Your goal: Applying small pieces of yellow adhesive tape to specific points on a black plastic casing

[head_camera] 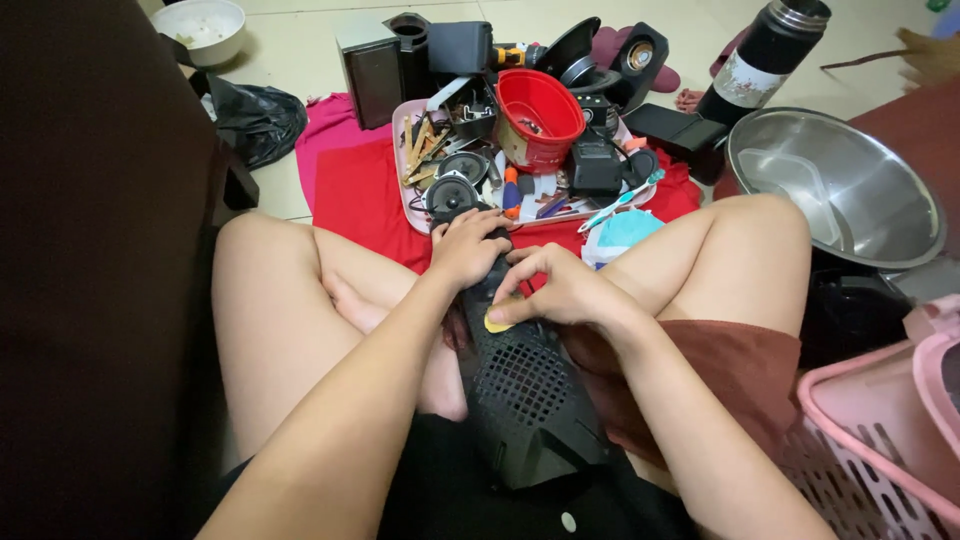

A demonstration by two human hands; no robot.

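1. Tiled floor [300, 45] carries a red cloth [350, 190] and a parts tray [412, 205], far.
2. Black grilled casing [525, 390] lies on the lap, long axis near-to-far.
3. Left hand [468, 245] clamps its far end; right hand [560, 290] pinches a yellow pick [497, 322] against it, hands close together.

a black flask [768, 52] standing on the floor at the far right carries a pale label band [745, 78] with reddish marks around its lower body; no packages, signs or screens show.
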